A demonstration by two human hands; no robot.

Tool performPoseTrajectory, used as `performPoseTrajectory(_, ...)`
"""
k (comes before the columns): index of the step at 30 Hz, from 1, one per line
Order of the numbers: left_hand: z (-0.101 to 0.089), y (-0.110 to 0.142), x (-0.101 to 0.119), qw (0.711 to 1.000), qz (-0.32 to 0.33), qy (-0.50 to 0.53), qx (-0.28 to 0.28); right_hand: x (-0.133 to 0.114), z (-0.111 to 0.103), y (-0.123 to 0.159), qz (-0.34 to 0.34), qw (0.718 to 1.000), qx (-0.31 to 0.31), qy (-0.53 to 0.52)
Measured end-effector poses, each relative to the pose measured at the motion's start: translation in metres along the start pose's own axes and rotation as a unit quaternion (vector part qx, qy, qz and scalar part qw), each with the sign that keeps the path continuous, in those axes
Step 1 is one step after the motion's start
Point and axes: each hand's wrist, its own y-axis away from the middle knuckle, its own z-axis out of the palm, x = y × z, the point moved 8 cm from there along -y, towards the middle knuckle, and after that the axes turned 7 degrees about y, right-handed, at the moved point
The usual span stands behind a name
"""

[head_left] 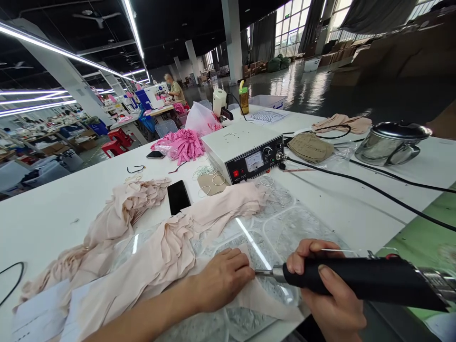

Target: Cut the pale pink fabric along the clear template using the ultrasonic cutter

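Note:
In my right hand [331, 289] is a thick black handheld tool [370, 281] with a narrow metal tip, which points left and reaches close to my left fingers. A black cable runs from a control box [245, 147] with a dial meter. My left hand [226, 279] is closed, fingers curled together on a thin beige fabric piece [263, 301]; the fingertips are partly hidden. Beneath lies a glossy clear sheet [292, 223] with rounded outlines. Bunched beige fabric pieces [164, 251] lie left of and behind my left hand.
Another beige heap [124, 209] and a black phone [178, 197] lie farther left. Pink strips [181, 145] are piled by the box. To the right stand brown patterns [309, 147] and a lidded metal mug [390, 142]. A person [175, 90] sits at a distant sewing machine.

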Motion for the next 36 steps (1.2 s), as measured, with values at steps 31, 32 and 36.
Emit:
performPoseTrajectory(31,-0.014,0.012,0.015,0.992,0.014,-0.078,0.096,0.015,-0.007,0.002,0.000,0.999,-0.001,0.046)
performPoseTrajectory(32,-0.013,0.012,0.016,0.991,0.004,-0.078,0.105,0.015,-0.008,0.002,0.006,0.999,-0.005,0.050)
performPoseTrajectory(36,-0.009,0.011,0.017,0.989,-0.021,-0.075,0.128,0.015,-0.009,0.000,0.007,0.998,-0.011,0.065)
